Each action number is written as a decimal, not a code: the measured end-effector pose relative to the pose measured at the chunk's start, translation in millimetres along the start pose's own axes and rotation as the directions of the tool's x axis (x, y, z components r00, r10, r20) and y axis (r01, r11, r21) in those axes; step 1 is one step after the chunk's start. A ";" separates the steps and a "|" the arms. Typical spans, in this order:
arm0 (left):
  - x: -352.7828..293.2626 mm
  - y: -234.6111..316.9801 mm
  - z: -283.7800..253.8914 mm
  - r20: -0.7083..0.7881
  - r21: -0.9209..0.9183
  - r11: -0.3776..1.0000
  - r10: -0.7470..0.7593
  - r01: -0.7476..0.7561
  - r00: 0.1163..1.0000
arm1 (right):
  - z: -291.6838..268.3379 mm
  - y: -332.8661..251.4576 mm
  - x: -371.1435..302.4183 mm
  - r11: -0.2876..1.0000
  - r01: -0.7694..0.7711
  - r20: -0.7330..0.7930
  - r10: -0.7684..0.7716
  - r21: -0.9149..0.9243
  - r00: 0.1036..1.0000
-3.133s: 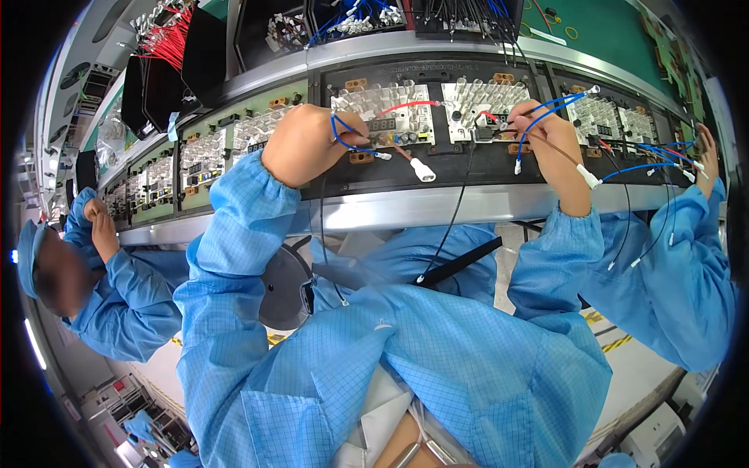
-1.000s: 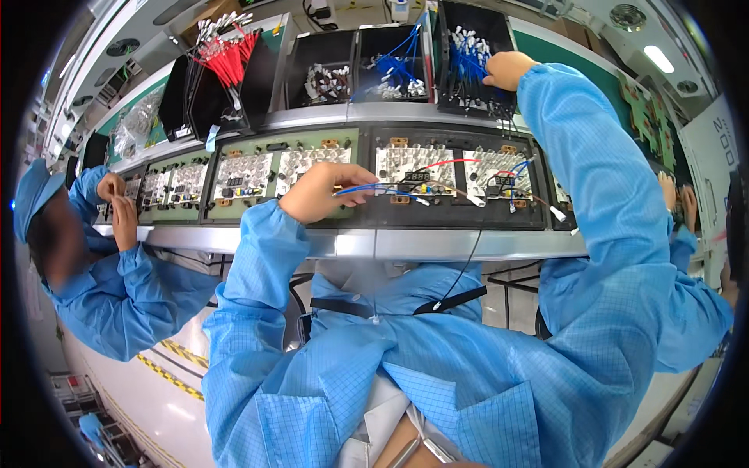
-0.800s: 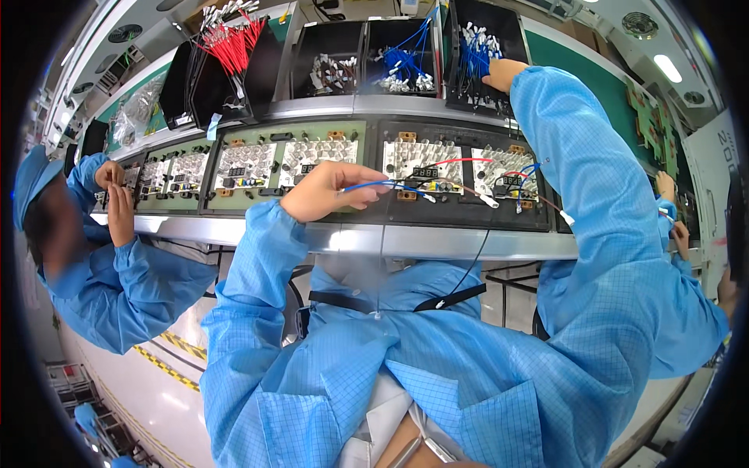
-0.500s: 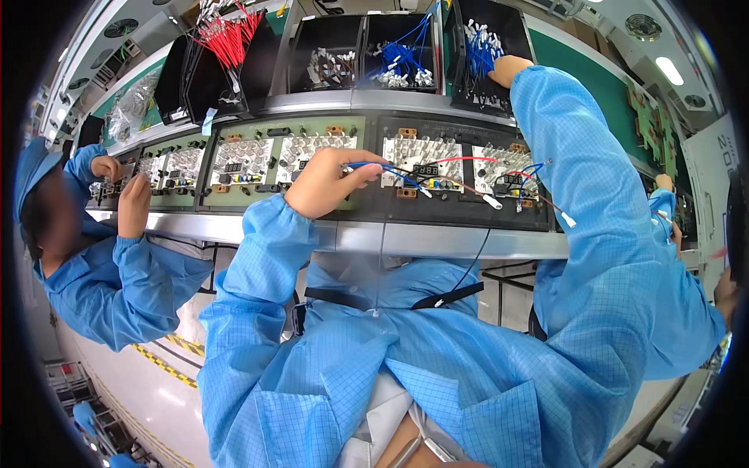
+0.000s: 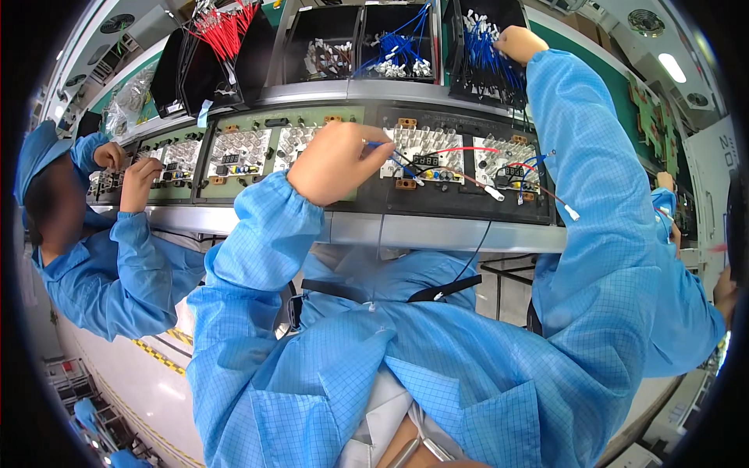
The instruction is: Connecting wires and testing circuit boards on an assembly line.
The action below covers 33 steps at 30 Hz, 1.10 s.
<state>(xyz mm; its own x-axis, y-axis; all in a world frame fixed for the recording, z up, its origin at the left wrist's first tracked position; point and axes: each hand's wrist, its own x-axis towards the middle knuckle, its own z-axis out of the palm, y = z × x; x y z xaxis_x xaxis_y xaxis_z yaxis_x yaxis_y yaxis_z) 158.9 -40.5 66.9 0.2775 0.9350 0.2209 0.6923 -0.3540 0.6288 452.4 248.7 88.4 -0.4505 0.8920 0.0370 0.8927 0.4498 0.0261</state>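
Observation:
My left hand [image 5: 337, 164] is above the circuit board in the dark fixture, thumb and fingers pinched on a blue wire [image 5: 378, 144]. A dark wire and a white plug show just beyond its fingertips. At the far right, my right hand [image 5: 523, 44] is at a black bin of blue wires [image 5: 488, 51] with white plugs. Its fingers are bent together on the wires, and its fingertips are partly hidden. Under and right of my left hand are two white circuit boards [image 5: 445, 162] with displays. Red, brown, black and blue wires lie across them, some with white plugs hanging over the fixture.
Beyond the metal rail stand a bin of red wires [image 5: 222, 35], a bin of brown wires [image 5: 329, 61] and another bin of blue wires [image 5: 398, 58]. More boards in green fixtures [image 5: 261, 175] run left toward a co-worker [image 5: 109, 234]. Another person's sleeve [image 5: 679, 288] is at the right.
My right hand has moved up and slightly right in the bin of blue wires. My left hand has shifted a little and turned, still pinching the blue wire.

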 end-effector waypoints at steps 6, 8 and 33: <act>6.8 -1.6 0.2 0.157 -0.091 0.982 -0.148 0.163 0.977 | -7.7 16.7 -4.1 0.953 -0.077 -0.007 0.083 0.292 0.997; 8.5 -14.5 11.9 0.053 -0.111 0.993 -0.028 0.033 0.998 | -0.5 52.1 -4.0 0.864 -0.125 0.000 0.143 0.488 0.990; 42.0 -4.6 19.9 0.325 -0.333 0.926 -0.061 0.175 0.944 | 80.6 -66.2 -328.5 0.474 0.299 -0.559 0.731 0.828 0.392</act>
<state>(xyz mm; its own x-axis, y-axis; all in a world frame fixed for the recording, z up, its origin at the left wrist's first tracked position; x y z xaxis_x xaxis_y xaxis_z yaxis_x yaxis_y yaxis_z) 180.6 0.0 58.4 0.4361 0.8970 -0.0721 0.4677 -0.1575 0.8698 541.9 -70.5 -6.0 0.4721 0.6531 0.5921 0.2935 0.5168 -0.8042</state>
